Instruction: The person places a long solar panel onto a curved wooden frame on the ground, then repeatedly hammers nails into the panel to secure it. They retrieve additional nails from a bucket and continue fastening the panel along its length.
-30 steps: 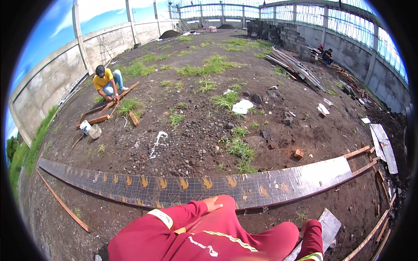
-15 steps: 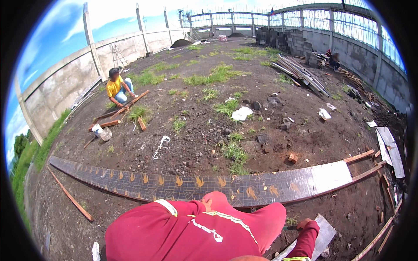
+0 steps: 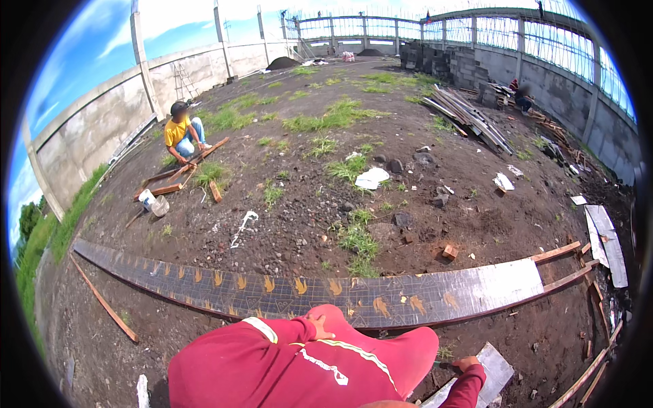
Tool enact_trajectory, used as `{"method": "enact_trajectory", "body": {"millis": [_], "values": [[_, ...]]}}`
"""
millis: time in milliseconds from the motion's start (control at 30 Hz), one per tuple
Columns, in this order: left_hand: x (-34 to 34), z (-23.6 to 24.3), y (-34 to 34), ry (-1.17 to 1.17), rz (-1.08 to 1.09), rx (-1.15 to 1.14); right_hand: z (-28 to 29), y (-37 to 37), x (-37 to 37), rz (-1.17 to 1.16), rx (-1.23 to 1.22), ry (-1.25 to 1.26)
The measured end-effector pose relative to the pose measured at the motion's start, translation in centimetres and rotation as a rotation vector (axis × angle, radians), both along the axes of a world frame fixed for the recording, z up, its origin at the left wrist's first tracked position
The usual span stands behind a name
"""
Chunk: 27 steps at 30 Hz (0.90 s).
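Observation:
My left hand [image 3: 321, 328] lies on my bent left leg, fingers stretched out over the red trouser, holding nothing. Low on the right, my right hand [image 3: 466, 365] is closed beside my right knee. A thin greenish thing [image 3: 441, 364] sticks out from it to the left; its kind cannot be made out. Under that hand lies a flat grey sheet [image 3: 495, 372] on the soil. Just beyond my knees, a long panel [image 3: 401, 299] with a dark, gold-printed face stretches from left to right, its right part bare and shiny.
Timber strips [image 3: 568, 275] jut from the panel's right end. A wooden block [image 3: 450, 252] and white scrap [image 3: 372, 178] lie beyond. A co-worker in yellow [image 3: 178, 132] squats by a wooden frame [image 3: 166, 188] and white bucket [image 3: 146, 198]. A board pile [image 3: 469, 119] lies far right.
My left hand's fingers now show stretched out over the leg, where before they were mostly hidden. My right hand sits slightly lower in the picture, still closed. The view has shifted a little.

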<state>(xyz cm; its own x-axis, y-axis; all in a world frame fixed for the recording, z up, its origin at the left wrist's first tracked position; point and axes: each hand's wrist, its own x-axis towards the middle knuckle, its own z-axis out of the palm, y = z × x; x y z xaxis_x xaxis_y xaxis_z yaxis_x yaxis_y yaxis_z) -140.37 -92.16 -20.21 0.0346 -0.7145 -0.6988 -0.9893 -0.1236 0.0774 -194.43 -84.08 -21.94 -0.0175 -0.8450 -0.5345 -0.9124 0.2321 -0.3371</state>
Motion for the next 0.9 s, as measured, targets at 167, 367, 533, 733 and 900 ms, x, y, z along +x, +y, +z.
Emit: {"method": "enact_trajectory", "body": {"millis": [167,367,533,733,900], "values": [[-1.0,1.0,0.2,-0.009,-0.007,0.021,0.2,0.5,-0.5,0.148,0.017,0.24],[-2.2,2.7,-0.7,-0.02,0.011,0.069,0.8,1.2,0.5,-0.533,0.116,-0.038],[-2.0,1.9,-0.7,-0.041,0.048,0.02,-0.6,0.0,0.7,-0.533,0.024,-0.003],[-2.0,1.2,-0.4,-0.083,0.066,-0.004,0.7,-1.3,1.4,-0.593,0.095,-0.017],[-2.3,1.3,-0.3,-0.102,0.049,-0.036,3.3,-1.4,2.7,-0.524,0.019,0.073]]}}
